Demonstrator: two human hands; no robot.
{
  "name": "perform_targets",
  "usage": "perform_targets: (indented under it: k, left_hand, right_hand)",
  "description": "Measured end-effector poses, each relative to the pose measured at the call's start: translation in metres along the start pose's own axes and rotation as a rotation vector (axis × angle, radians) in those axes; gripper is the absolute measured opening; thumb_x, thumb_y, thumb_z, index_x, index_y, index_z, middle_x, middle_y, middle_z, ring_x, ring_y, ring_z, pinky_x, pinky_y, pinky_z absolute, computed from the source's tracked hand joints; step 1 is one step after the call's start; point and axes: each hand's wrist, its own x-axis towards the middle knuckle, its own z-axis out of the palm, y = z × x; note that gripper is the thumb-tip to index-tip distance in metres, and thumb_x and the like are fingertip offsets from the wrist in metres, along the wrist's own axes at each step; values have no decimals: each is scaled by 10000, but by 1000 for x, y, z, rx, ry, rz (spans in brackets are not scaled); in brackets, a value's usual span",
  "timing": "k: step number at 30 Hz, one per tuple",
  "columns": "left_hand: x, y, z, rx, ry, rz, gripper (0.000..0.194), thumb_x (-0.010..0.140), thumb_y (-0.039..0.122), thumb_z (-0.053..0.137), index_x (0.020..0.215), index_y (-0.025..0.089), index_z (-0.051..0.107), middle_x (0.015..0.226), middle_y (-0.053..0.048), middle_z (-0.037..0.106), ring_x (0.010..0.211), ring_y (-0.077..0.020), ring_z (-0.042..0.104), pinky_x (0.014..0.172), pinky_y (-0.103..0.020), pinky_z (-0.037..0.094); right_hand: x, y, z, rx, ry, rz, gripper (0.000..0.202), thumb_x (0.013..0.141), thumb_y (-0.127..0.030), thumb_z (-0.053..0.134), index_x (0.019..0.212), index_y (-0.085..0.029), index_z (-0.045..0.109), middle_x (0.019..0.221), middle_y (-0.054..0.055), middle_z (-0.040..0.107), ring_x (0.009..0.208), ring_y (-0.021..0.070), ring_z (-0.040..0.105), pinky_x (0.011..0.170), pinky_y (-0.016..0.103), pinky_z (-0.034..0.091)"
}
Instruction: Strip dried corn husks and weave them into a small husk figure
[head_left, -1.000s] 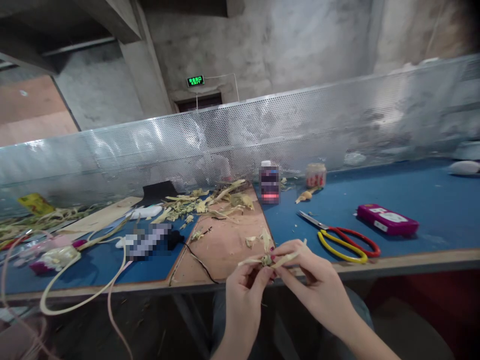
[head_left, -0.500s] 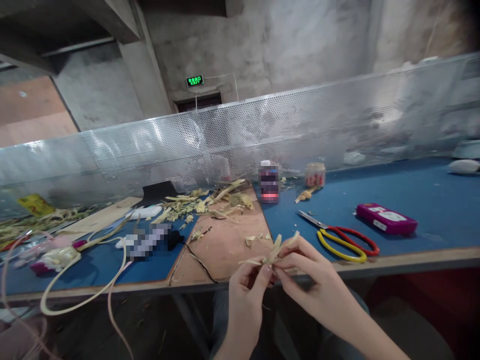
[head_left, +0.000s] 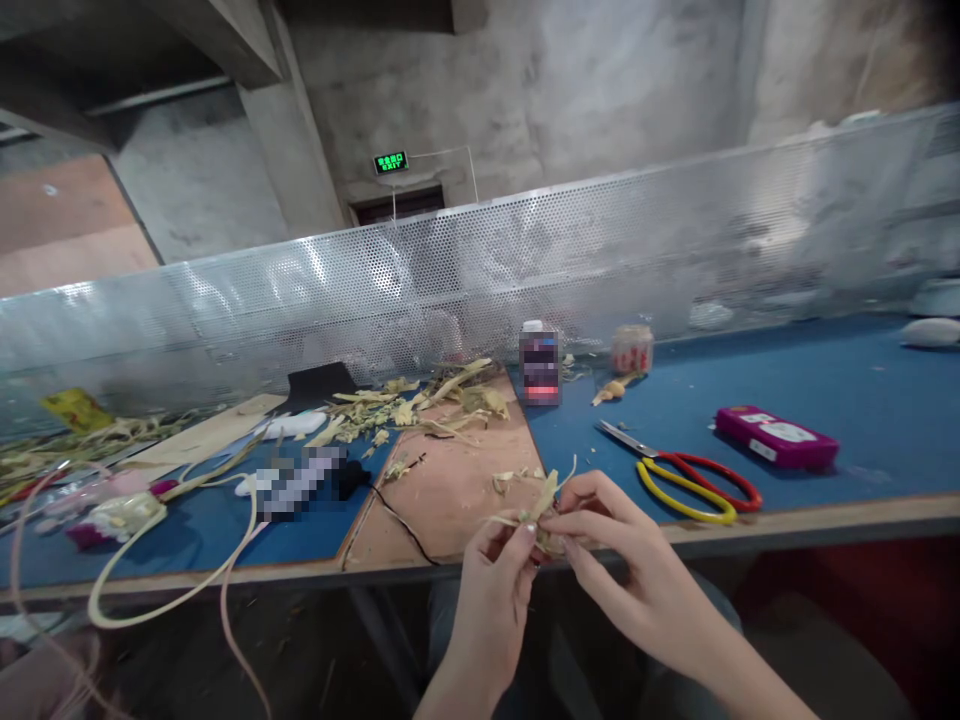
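Note:
My left hand [head_left: 496, 580] pinches a small bundle of pale, dry plant strips [head_left: 546, 500] at the table's front edge. Opposite it, my right hand [head_left: 626, 550] has its thumb and fingertips closed on the right side of the same strips. One broad strip points up between the hands, and a thin end sticks out to the left. The lower part of the bundle is largely hidden by fingers. Right of my right hand lie scissors [head_left: 686, 480] with one red and one yellow handle, blades pointing to the back left.
A purple box [head_left: 776, 438] lies at the right. Behind are a bottle [head_left: 540, 368] and a jar [head_left: 632, 350]. Dry scraps [head_left: 405, 405] cover the table's back middle. Looped pale cords [head_left: 172, 610] hang over the left edge. A perforated metal screen [head_left: 360, 270] runs behind.
The fingers of both hands have shifted slightly around the bundle. The upright strip leans differently, and a thin strand now rises beside my right hand. More of the bundle shows between the hands.

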Motion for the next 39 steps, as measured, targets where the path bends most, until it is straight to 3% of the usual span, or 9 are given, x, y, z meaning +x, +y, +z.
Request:
perform_targets:
  k: [5, 9, 13, 18, 23, 29, 34, 37, 39]
  left_hand:
    - [0, -1, -1, -51, 15, -22, 76, 718, 192, 631, 722, 123, 597, 737, -30, 590, 684, -85, 539, 688, -201, 446]
    - [-1, 0, 1, -75, 59, -35, 95, 700, 194, 644, 702, 129, 576, 713, -24, 583, 683, -101, 549, 664, -219, 450]
    - [-1, 2, 4, -36, -7, -61, 103, 714, 206, 623, 736, 113, 586, 747, -40, 588, 676, -99, 536, 635, -221, 444]
    - [-1, -1, 6, -51, 47, -111, 114, 667, 201, 654, 709, 126, 580, 643, 3, 549, 567, -72, 485, 571, -222, 437]
    - [0, -5, 5, -85, 88, -220, 214, 614, 238, 692, 571, 136, 509, 493, 35, 480, 495, -76, 464, 532, -232, 428]
    - [1, -6, 2, -75, 107, -208, 229, 629, 264, 704, 602, 130, 521, 525, 29, 513, 516, -81, 500, 562, -241, 440]
    - [4, -5, 0, 14, 76, -148, 229, 663, 276, 685, 622, 113, 529, 540, 7, 527, 529, -81, 497, 579, -239, 447]
    - [4, -3, -3, 118, 42, -87, 236, 717, 328, 626, 727, 102, 560, 608, -19, 554, 567, -94, 515, 574, -237, 448]
    - [2, 1, -3, 242, 66, -5, 299, 734, 339, 601, 935, 123, 555, 726, -40, 587, 618, -115, 544, 576, -247, 457]
  right_hand:
    - [-4, 5, 7, 41, 51, 8, 178, 807, -165, 488, 920, -206, 620, 934, 71, 490, 875, 167, 515, 761, 283, 463]
    - [-4, 19, 15, 317, 195, 213, 116, 800, -233, 548, 901, -206, 598, 863, 38, 530, 791, 144, 533, 687, 250, 471]
    - [4, 29, 19, 631, -3, 383, 315, 733, -289, 638, 1031, -202, 583, 844, 17, 528, 720, 123, 530, 645, 242, 485]
    - [14, 31, 14, 834, -74, 325, 163, 722, -280, 650, 843, -170, 648, 856, 14, 498, 727, 113, 537, 672, 249, 487]
    - [20, 33, 4, 749, -157, 310, 108, 712, -249, 664, 695, -145, 641, 794, 11, 515, 664, 97, 523, 609, 224, 455]
    - [18, 33, 8, 567, -11, 247, 146, 728, -262, 648, 648, -143, 622, 728, 20, 538, 663, 114, 526, 597, 230, 436]
    - [14, 33, 14, 443, 40, 231, 164, 774, -281, 590, 675, -151, 607, 763, 44, 554, 685, 136, 538, 604, 251, 448]
    - [14, 35, 15, 437, 83, 250, 170, 784, -286, 573, 675, -156, 583, 749, 38, 547, 677, 135, 532, 592, 250, 448]
    - [14, 37, 16, 419, 113, 253, 178, 782, -288, 572, 662, -156, 574, 741, 37, 547, 658, 128, 519, 572, 242, 441]
